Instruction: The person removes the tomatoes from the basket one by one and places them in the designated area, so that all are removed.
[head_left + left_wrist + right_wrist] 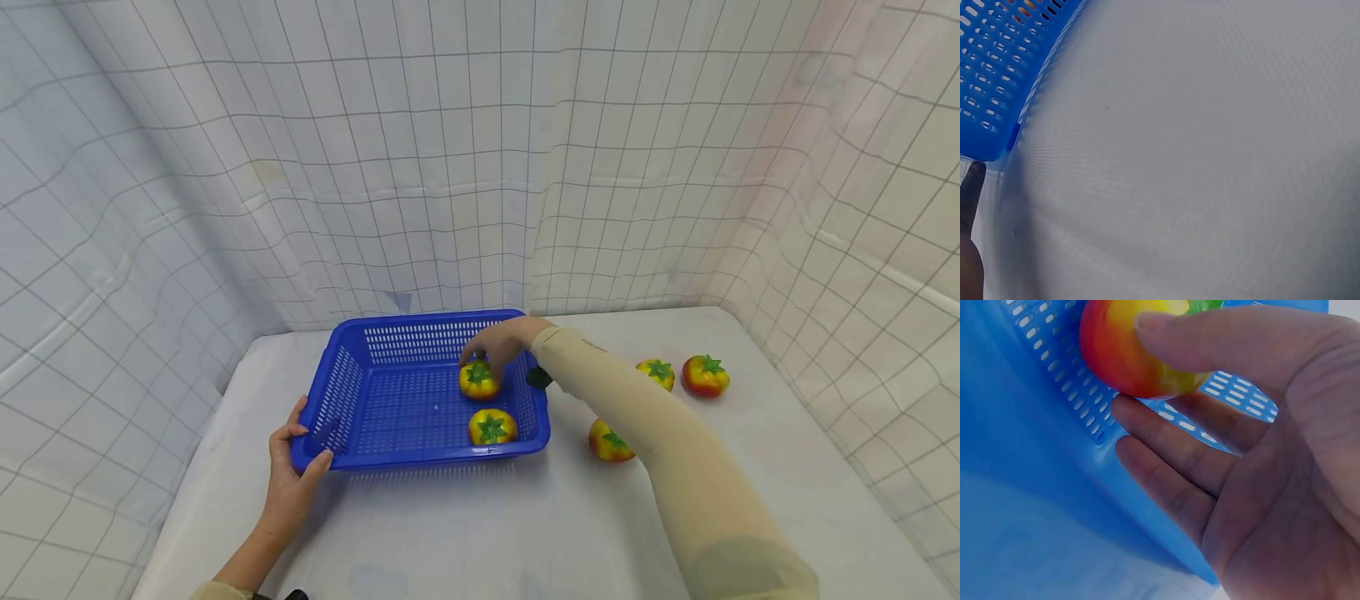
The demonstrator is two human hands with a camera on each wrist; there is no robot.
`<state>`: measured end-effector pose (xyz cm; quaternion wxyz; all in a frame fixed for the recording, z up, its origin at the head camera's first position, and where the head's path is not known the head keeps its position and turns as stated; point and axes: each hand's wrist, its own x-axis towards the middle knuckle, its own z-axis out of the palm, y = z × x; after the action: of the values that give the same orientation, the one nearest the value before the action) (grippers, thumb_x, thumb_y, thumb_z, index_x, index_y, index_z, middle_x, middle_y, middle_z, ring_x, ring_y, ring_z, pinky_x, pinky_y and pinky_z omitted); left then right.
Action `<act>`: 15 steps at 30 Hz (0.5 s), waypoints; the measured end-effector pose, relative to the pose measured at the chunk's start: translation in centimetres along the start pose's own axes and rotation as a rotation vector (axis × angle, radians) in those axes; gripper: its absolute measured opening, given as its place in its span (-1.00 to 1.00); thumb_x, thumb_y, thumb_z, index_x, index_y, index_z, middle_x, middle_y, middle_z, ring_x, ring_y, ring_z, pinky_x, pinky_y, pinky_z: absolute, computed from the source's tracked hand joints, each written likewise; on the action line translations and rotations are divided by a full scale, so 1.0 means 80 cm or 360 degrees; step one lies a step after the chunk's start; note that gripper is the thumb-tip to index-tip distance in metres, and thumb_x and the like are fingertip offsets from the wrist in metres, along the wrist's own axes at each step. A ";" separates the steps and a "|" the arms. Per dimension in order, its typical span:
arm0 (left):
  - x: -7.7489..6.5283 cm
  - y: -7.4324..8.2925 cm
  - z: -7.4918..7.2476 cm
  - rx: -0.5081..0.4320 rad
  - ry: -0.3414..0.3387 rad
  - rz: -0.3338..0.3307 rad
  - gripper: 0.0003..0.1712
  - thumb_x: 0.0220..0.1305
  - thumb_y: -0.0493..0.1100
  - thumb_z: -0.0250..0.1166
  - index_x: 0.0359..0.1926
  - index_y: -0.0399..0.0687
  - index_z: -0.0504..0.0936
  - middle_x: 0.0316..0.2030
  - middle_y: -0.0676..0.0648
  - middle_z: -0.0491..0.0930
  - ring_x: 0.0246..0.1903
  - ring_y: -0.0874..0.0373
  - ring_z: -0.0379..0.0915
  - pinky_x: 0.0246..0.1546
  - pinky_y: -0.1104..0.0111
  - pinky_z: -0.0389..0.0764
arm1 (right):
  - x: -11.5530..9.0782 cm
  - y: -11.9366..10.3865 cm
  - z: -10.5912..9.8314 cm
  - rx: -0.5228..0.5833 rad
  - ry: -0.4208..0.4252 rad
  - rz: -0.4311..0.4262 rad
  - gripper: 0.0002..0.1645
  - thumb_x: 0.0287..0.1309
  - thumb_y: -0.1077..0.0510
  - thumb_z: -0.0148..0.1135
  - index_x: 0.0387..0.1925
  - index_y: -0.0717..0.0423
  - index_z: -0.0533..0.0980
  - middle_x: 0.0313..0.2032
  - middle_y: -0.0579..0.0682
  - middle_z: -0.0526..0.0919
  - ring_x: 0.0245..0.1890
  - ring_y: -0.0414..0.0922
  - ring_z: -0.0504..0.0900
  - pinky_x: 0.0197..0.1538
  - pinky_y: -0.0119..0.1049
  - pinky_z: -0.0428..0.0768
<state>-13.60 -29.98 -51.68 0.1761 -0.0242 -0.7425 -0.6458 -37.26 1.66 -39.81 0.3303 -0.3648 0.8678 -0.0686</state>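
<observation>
Blue basket [408, 408], head view, centre: the left hand [288, 487] is gripping its lower-left corner, the right hand [506, 340] pinching a fruit [478, 383] inside. Left wrist: one digit [974, 178] (others hidden) is touching the basket, left edge. Right wrist: the thumb [1204, 340] is pressing the fruit, top; uneven pressure could make it slip.

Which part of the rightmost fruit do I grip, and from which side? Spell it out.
Grip the rightmost fruit across its round sides, probably best from above and the right: it sits leaf-side up, and another fruit lies close on its left.
</observation>
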 end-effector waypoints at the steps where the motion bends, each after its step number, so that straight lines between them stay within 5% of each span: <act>1: 0.000 0.000 0.000 0.0001 0.0003 0.0000 -0.50 0.38 -0.46 0.10 0.14 0.02 0.09 0.62 0.06 -0.17 0.53 -0.05 -0.16 0.18 0.68 0.30 | 0.000 -0.001 0.000 0.0007 -0.0004 -0.0012 -0.20 0.18 0.23 0.43 0.41 -0.27 0.43 0.33 0.00 0.49 0.33 0.01 0.40 0.37 0.04 0.38; 15: -0.001 0.003 0.001 -0.0047 -0.0006 0.0009 -0.49 0.38 -0.47 0.10 0.13 0.04 0.10 0.62 0.03 -0.17 0.52 -0.01 -0.15 0.20 0.67 0.29 | -0.001 -0.015 -0.004 0.0172 -0.0112 0.0007 -0.24 0.18 0.28 0.43 0.37 -0.19 0.43 0.31 0.10 0.46 0.15 -0.02 0.54 0.17 -0.14 0.60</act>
<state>-13.50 -29.85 -51.52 0.1762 -0.0301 -0.7332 -0.6561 -36.70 0.79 -39.07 0.3799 -0.3469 0.8515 -0.1019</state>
